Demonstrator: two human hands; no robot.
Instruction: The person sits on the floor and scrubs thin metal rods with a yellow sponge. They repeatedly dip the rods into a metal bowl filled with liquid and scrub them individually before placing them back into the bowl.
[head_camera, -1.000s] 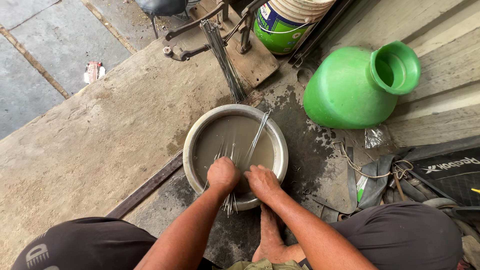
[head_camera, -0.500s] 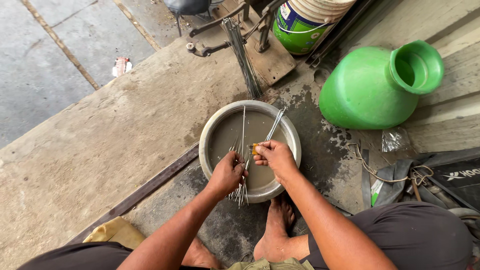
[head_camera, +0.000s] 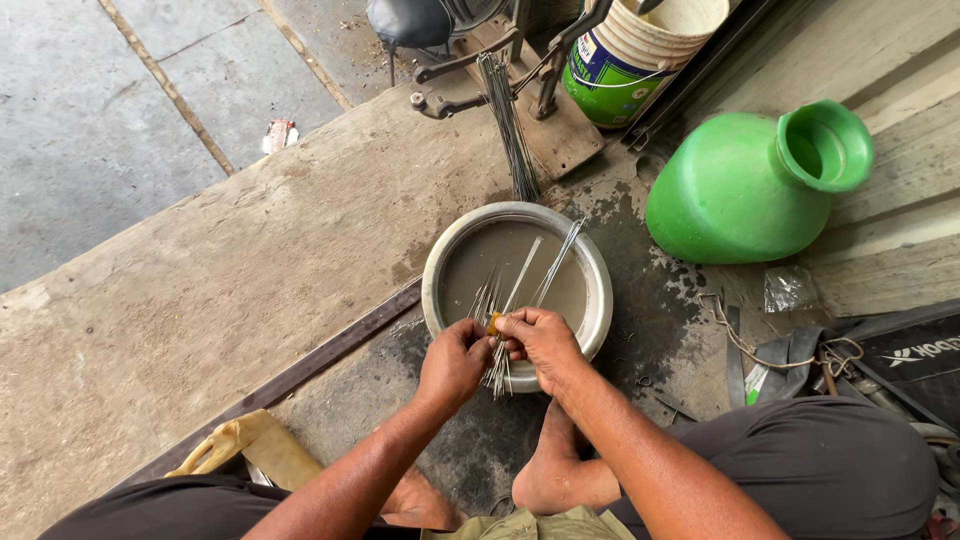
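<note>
Both hands now meet at the near rim of the basin.

The metal basin of grey water sits on the floor. The right hand has drawn back from mid-basin to join the left hand; each grip is closed on the bundle of thin metal wires, with a small orange piece pinched between them.

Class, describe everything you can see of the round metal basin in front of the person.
The basin is a round, shallow, grey metal bowl with a broad pale rim. It sits upright on the wet, dark floor, right of a concrete slab, and holds murky grey-brown water. Thin metal rods lean in it, their ends in the water. Both hands, left and right, grip the rods over its near rim. A green jug lies beyond it, apart.
</note>
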